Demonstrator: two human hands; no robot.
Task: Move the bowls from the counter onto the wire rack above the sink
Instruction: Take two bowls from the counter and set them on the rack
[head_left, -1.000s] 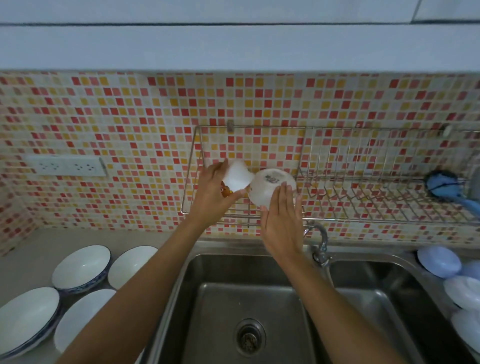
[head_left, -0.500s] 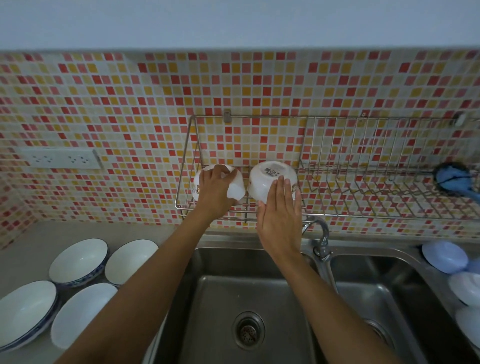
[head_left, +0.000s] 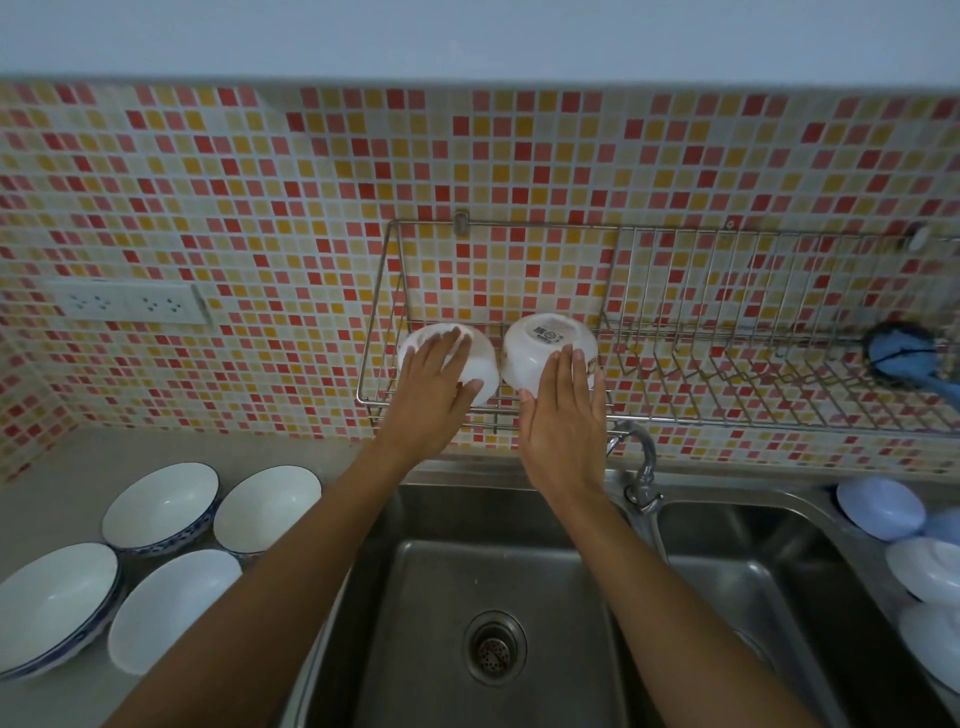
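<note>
Two small white bowls (head_left: 548, 358) upturned on wire rack (head_left: 675, 415), left end. Left hand (head_left: 434, 382), right hand (head_left: 563, 415) flat on them, grip loose. Four bowls (head_left: 161, 506) wait on surface (head_left: 47, 499), near left.

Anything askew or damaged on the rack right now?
Nothing stands out. Two white bowls sit upside down, side by side on the wire rack, left hand and right hand resting on them. No spills or cracks visible.
</note>
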